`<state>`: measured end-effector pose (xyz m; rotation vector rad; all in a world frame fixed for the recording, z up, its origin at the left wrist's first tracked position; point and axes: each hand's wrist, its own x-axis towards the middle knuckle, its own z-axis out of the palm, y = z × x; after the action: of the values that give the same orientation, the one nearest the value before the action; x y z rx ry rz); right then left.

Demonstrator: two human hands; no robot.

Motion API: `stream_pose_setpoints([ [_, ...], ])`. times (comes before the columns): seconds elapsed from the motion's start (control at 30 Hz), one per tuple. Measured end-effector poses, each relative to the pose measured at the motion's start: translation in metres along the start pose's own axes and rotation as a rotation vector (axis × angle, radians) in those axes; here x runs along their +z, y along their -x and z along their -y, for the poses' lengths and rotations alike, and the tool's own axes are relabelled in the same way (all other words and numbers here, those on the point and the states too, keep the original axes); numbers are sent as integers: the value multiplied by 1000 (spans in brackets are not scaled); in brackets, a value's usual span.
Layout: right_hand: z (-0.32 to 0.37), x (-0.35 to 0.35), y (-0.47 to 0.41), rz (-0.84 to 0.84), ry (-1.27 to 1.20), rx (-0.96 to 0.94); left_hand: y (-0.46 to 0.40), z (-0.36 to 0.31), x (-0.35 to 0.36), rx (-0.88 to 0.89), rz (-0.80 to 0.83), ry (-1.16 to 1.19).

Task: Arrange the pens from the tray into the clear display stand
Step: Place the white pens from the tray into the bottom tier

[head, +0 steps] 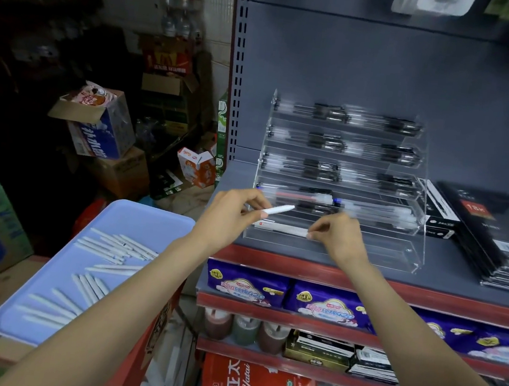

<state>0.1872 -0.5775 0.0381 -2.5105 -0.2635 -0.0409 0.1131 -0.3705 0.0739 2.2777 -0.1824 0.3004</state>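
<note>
Broadly, the grey shop shelf [448,265] carries the clear display stand [340,183], a stepped acrylic rack whose upper tiers already hold dark pens lying sideways. Black boxes [483,231] are stacked just beside it on the right. To the left and lower, the pale blue tray [136,220] rests on cartons, and many white pens [102,267] lie loose in it, so I judge that much of the task is not yet done.

The step in hand seems to be laying a white pen [281,228] flat in the lowest front tier. To do it well, the pen should go down parallel to the front lip, pushed to one end, so that the next one fits beside it and nothing rolls crosswise.

The right hand [337,237] has its fingers [314,231] pinched narrow on the right end of this pen, which lies along the low tier with its left end free. The left hand [231,214] holds a second white pen [276,210] between thumb and fingers closed on its back end; the tip points right, toward the stand, just above and left of the first pen and not touching it. It would be good to settle the first pen before the second comes down.
</note>
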Motion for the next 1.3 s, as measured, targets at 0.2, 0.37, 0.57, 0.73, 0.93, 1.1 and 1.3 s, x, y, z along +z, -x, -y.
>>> stream_pose_setpoints([
  [0.2,9,-10,9,-18,-193,-16,-4,1,3,-8,-13,-2],
  [0.37,27,-24,30,86,-662,-78,-9,-5,11,59,58,-27],
  [0.57,1,-36,27,-103,-670,13,-13,7,7,0,-91,-118],
  [0.73,-12,-30,24,-117,-449,44,-12,27,7,-193,-130,-160],
  [0.93,1,-22,19,-40,-158,-20,-9,30,10,-219,-71,-85],
  [1.1,1,-16,12,-14,-49,-12,-8,33,14,-231,-128,-44],
  [1.3,2,-20,5,66,2,7,-10,35,15,-237,-164,-29],
])
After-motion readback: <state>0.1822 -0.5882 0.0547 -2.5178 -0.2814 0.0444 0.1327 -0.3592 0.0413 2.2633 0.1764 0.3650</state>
